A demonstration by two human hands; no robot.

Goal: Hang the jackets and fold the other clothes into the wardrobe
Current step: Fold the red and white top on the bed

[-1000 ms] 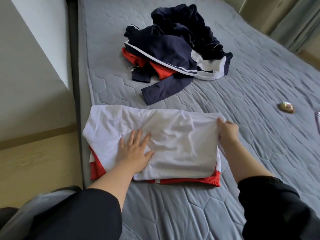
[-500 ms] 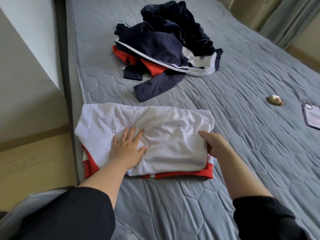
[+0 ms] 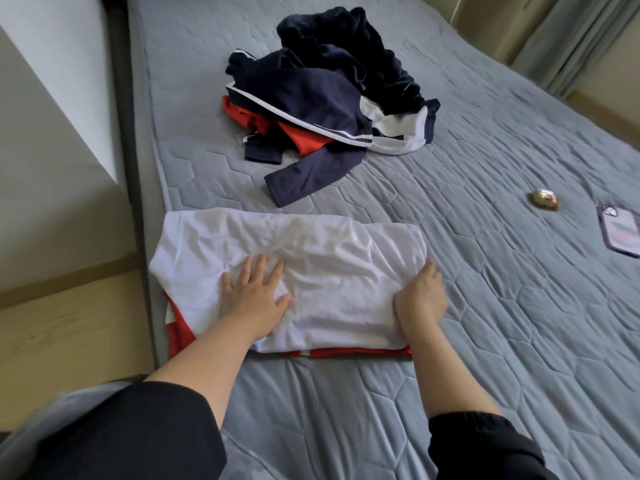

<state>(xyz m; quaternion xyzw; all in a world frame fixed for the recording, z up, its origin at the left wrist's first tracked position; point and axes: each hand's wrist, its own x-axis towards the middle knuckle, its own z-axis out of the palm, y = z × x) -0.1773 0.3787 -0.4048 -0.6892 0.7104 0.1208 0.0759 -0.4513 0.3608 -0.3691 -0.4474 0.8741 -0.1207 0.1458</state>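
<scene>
White garment point(image 3: 311, 258) lies folded into a wide band at the lower middle of the frame, near the left edge of the grey quilted bed point(image 3: 485, 306), with a red layer point(image 3: 360, 352) showing beneath its near edge. Our left hand point(image 3: 252, 299) rests flat on it left of centre, fingers straight and spread, gripping nothing and only pressing the cloth down. Our right hand point(image 3: 419, 297) sits at the right end of the band. Motion blur hides its fingers, so we cannot tell whether it pinches the edge or merely lies on it. We judge that we are midway through folding this piece, with a fold across its width to come. To do that well, we think the left palm should anchor the cloth and mark the crease, while the right end comes over in one level sweep so the edges meet squarely and the red layer does not slide out. The wrinkles across the middle want smoothing first, or the fold locks them in. In the upper middle of the frame a heap of navy, white and red clothes point(image 3: 329, 95) lies unfolded, well apart from our piece. A phone point(image 3: 620, 233) and a small gold object point(image 3: 545, 199) lie toward the right edge.
</scene>
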